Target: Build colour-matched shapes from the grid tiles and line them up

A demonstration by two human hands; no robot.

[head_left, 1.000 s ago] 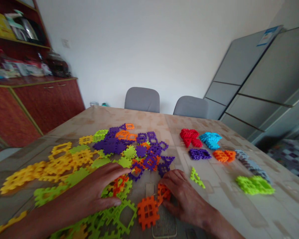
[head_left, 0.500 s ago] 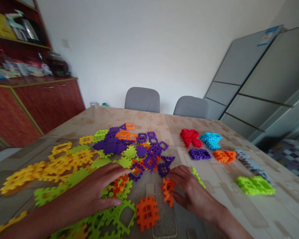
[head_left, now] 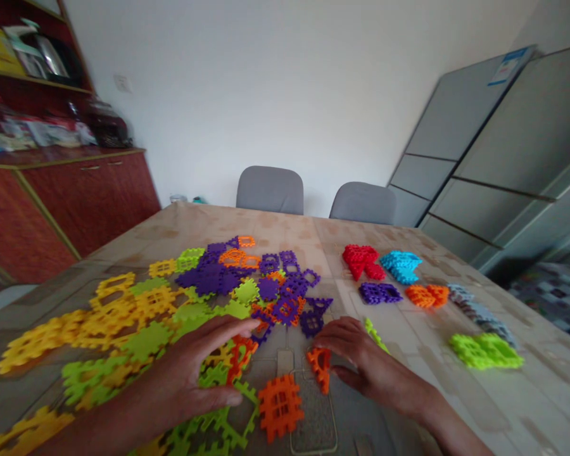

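Observation:
My right hand (head_left: pixel 368 364) pinches a small orange interlocking piece (head_left: pixel 322 367) and holds it on edge just above the table. My left hand (head_left: pixel 194 373) lies flat with its fingers stretched over the green and orange pieces (head_left: pixel 240 354) at the near side of the big loose pile (head_left: pixel 209 297). A flat orange square piece (head_left: pixel 280 407) lies on the table between my two hands. A lime triangular piece (head_left: pixel 375 334) shows just behind my right hand.
Sorted stacks stand at the right: red (head_left: pixel 361 261), cyan (head_left: pixel 401 266), purple (head_left: pixel 380 292), orange (head_left: pixel 426 295), grey (head_left: pixel 477 311), lime (head_left: pixel 485 351). Two grey chairs (head_left: pixel 270 190) stand at the table's far edge. A red cabinet (head_left: pixel 57 202) is at left, a grey fridge (head_left: pixel 494 164) at right.
My right hand has lifted the small orange piece off the table, tipped it on edge and shifted slightly right. My left hand has crept forward a little over the pile.

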